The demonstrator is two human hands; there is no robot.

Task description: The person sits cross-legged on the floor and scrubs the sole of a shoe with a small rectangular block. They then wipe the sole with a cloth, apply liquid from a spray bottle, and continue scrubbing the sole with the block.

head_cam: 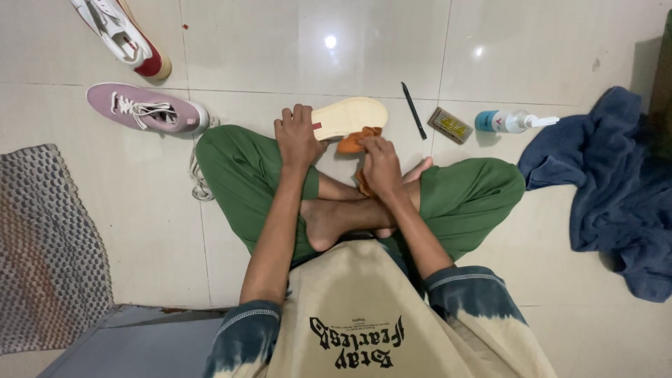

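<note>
Shoe [348, 116], sole up over the person's crossed legs, is gripped by the left hand [297, 136] while the right hand [381, 165] clutches an orange cloth [358, 140]; wiping seems underway, likely needing firm, steady strokes.

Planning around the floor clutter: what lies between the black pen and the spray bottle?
In the head view, a small flat box lies between the black pen and the spray bottle.

Upturned shoe [348, 117] (pale tan sole showing) lies across the knees; crumpled orange cloth [357, 142] touches it.
</note>
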